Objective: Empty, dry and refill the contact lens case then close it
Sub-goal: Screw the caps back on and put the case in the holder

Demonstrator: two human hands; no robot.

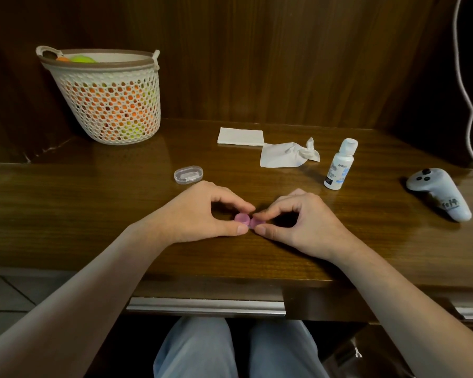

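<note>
Between both sets of fingertips, low on the wooden desk (pixel 93 203), sits the pink contact lens case (pixel 246 221). The left hand (pixel 202 214) pinches its left cap between thumb and forefinger; the right hand (pixel 298 218) pinches the right cap the same way, fingers curled round it. Whether the caps are being loosened or tightened cannot be told from here. Beyond the right knuckles stands the solution bottle (pixel 339 165); further past the fingertips lie a crumpled tissue (pixel 284 155) and a folded tissue (pixel 240 136). The likely risk: twisting both caps at once on such a small, light case could let it slip from the pinch or tip, spilling any liquid inside onto the desk
</note>
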